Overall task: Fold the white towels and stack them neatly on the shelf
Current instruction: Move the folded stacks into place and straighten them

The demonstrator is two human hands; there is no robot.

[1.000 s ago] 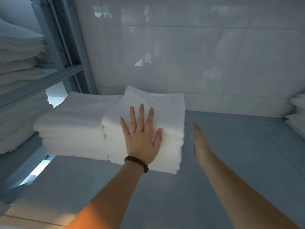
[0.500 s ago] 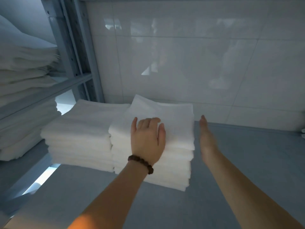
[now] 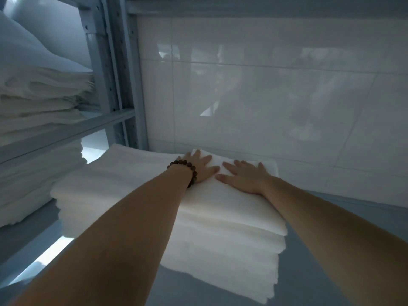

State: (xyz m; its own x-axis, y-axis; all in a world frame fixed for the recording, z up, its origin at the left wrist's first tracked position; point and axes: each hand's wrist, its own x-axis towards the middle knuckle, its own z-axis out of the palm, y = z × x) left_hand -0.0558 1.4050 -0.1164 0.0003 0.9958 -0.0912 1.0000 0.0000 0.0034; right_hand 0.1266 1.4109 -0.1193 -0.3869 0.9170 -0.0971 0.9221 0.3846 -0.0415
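Your left hand (image 3: pixel 199 166) lies flat on the top towel (image 3: pixel 231 208). Its fingers are straight and spread, pointing toward 1 o'clock. A dark bead bracelet (image 3: pixel 184 171) sits on that wrist.

Your right hand (image 3: pixel 244 178) lies flat just beside it, at its 3 o'clock. Its fingers are also straight and spread, angled toward 11 o'clock. The tips of the two hands come very close, but I cannot tell whether they touch. Neither hand grips anything; both palms rest on the cloth near the towel's far edge.

The top towel crowns a stack (image 3: pixel 220 261) of folded white towels standing on the grey shelf (image 3: pixel 331 261). The towel's near right corner juts a little past the layers under it. The stack's far edge is close to the tiled wall (image 3: pixel 265 96) at 12 o'clock.

A second stack (image 3: pixel 110 184) of folded white towels stands at the first one's 9 o'clock, side against side and about level with it.

At 11 o'clock from your hands a grey metal post (image 3: pixel 110 62) with punched holes rises from the shelf's corner. Past it, toward 9 o'clock, a neighbouring rack (image 3: pixel 66 131) holds more folded white linen (image 3: pixel 33 96) on an upper and a lower level.
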